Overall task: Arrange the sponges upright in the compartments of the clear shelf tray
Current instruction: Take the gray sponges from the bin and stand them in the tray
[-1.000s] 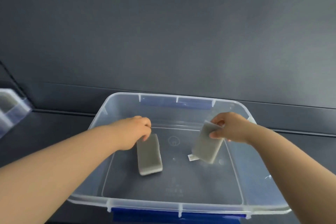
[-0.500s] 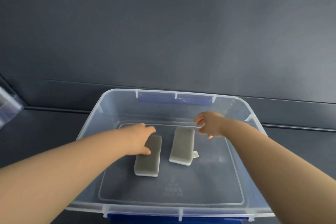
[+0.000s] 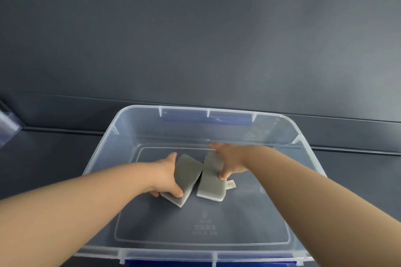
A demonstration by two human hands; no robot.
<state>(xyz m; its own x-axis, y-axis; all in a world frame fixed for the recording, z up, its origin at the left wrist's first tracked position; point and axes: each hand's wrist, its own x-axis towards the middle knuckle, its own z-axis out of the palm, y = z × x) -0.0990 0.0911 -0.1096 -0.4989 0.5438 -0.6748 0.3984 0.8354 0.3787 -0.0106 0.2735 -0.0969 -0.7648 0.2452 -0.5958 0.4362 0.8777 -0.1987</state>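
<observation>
Fingers [image 3: 177, 193] of my left hand [image 3: 166, 176] are wrapped round the left sponge [image 3: 187, 176], tipping it up on its long edge, while my right hand [image 3: 232, 161] pinches the far half of the right sponge [image 3: 211, 186], which lies flat. Both sit mid-floor in the bin [image 3: 303, 136] and look to be touching. I'm guessing they weigh nothing and squish easily, so I'd grab across the narrow sides with a light squeeze. Both arms reach straight in over the near rim, and the tray [image 3: 8, 128] is way off left on the desk [image 3: 50, 158].
</observation>
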